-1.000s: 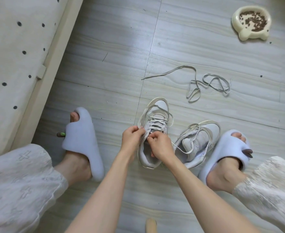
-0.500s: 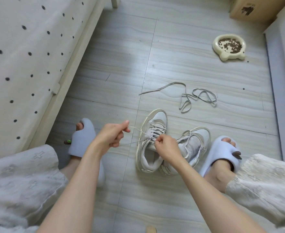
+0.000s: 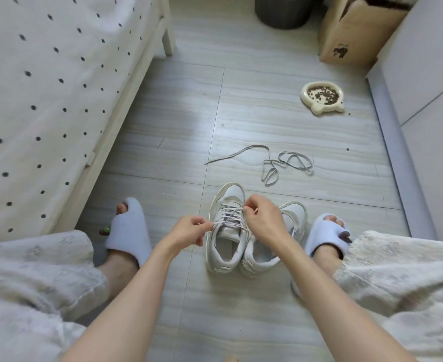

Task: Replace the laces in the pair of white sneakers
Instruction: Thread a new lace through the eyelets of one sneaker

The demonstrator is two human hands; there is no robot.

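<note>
Sneakers stand side by side on the floor between the person's slippered feet, heels toward the person, which puts the eyelets within easy reach of both arms. The left sneaker (image 3: pixel 227 226) sits upright with a lace (image 3: pixel 228 218) crossed through its eyelets; the right sneaker (image 3: pixel 275 244) leans against it, touching, and is partly hidden behind the right forearm. The left hand (image 3: pixel 189 232) has its fingers curled and pinches one end of the lace just beside the shoe's left edge, drawing it out sideways, likely to take up slack. The right hand (image 3: pixel 263 218) hovers over the upper eyelets with fingertips pinched on the lace's other end, probably to guide it or keep tension even. A loose lace (image 3: pixel 280 163) lies in a tangle farther out on the floor (image 3: pixel 254 121), well apart from the shoes, seemingly set aside out of the way. Whether it is an old lace or a new one cannot be told. A pet-food bowl (image 3: pixel 322 96) rests near the far right wall.
</note>
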